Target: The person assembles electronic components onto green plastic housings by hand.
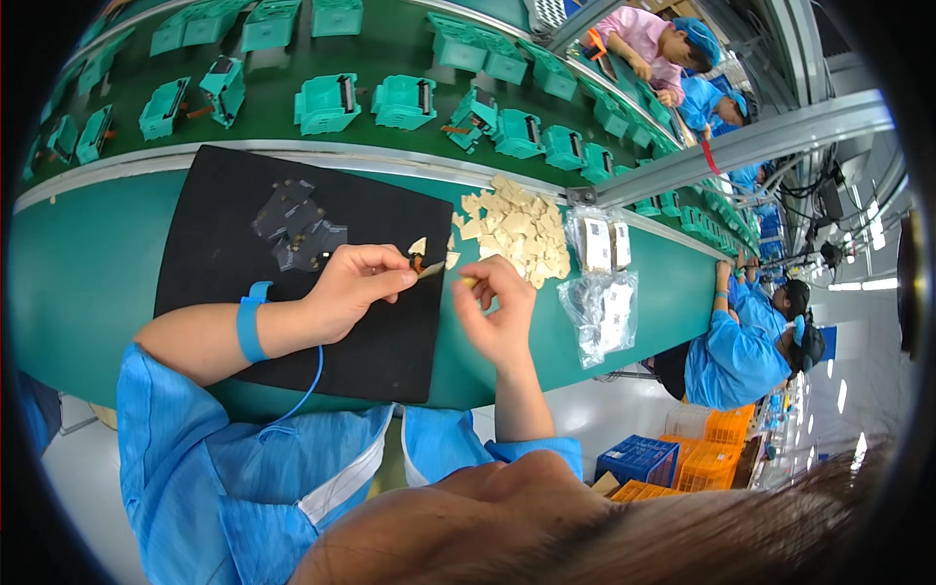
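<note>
My left hand (363, 291), with a blue strap on its wrist, pinches a small part with an orange ribbon (418, 263) and a pale strip at its end. It is over the right side of a black mat (390, 351). Close by on the right, my right hand (499, 307) is closed in a pinch; something small and yellowish shows at its fingertips, too small to name. Thin dark grey pieces (292, 222) lie in a group on the mat. A loose heap of cream-coloured scraps (517, 232) spreads beyond my right hand.
Two clear bags of white pieces, an upper bag (597, 244) and a lower bag (606, 314), lie right of the heap. Behind runs a green conveyor (390, 146) carrying teal trays (328, 103). A metal post (741, 146) slants at right. Co-workers (736, 341) sit along the bench.
</note>
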The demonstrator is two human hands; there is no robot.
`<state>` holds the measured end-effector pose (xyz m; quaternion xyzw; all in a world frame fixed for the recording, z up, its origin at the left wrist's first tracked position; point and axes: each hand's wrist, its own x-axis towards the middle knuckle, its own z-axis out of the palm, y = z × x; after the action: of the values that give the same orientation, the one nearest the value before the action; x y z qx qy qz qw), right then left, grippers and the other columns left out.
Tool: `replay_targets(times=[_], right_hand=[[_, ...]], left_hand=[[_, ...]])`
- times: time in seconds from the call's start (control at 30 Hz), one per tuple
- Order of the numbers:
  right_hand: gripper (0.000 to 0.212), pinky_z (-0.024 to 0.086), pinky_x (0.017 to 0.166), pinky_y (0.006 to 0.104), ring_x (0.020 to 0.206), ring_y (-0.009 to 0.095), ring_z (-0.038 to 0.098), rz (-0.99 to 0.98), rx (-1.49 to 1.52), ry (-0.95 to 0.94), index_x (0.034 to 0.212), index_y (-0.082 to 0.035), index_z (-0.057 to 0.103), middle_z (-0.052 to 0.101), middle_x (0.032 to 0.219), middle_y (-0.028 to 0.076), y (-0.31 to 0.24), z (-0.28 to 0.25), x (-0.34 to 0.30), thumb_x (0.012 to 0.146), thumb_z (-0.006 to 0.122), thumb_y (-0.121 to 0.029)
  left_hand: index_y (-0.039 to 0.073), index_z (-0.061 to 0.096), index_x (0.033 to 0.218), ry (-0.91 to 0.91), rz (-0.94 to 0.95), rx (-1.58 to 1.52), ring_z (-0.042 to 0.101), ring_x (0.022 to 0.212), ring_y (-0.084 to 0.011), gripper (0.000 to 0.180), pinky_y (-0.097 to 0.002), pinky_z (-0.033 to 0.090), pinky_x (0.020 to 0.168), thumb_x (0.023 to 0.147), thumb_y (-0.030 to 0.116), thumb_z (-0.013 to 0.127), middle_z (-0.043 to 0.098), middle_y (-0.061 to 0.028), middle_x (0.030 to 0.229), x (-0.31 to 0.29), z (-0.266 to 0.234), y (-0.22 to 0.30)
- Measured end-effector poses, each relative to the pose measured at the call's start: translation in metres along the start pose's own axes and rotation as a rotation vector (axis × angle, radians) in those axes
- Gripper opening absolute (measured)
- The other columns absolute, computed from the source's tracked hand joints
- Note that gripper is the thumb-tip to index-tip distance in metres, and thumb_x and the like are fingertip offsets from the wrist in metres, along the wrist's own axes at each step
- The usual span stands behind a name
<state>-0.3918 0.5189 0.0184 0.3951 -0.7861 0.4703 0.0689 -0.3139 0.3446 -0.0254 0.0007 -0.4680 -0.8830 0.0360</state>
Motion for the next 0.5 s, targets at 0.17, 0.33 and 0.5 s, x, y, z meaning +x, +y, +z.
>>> replay_targets(times=[0.17,0.33,0.5], right_hand=[[0.024,0.040,0.047,0.0212,0.054,0.010,0.050,-0.043,0.084,0.015,0.088,0.000,0.061,0.059,0.079,0.008,-0.003,0.022,-0.007,0.069,0.075,-0.005],[0.021,0.041,0.046,0.0204,0.057,0.010,0.055,0.006,0.163,0.090,0.087,0.000,0.060,0.061,0.081,0.009,-0.004,0.033,-0.015,0.071,0.073,-0.001],[0.018,0.044,0.048,0.0206,0.061,0.011,0.059,0.017,0.192,0.148,0.086,0.001,0.060,0.062,0.083,0.010,0.000,0.036,-0.016,0.072,0.071,0.003]], left_hand=[[0.003,0.065,0.084,-0.039,-0.029,-0.027,0.051,0.070,-0.0053,0.004,-0.0203,0.042,0.063,0.084,0.006,0.062,0.059,0.0005,0.080,0.001,-0.001,-0.005],[0.003,0.065,0.085,-0.051,-0.035,-0.040,0.052,0.071,-0.0054,0.004,-0.0205,0.042,0.063,0.084,0.007,0.062,0.060,0.0003,0.081,-0.002,-0.002,-0.005],[0.003,0.065,0.085,-0.057,-0.032,-0.059,0.051,0.070,-0.0059,0.005,-0.0206,0.042,0.062,0.085,0.007,0.063,0.059,0.0009,0.080,0.000,-0.003,-0.005]])
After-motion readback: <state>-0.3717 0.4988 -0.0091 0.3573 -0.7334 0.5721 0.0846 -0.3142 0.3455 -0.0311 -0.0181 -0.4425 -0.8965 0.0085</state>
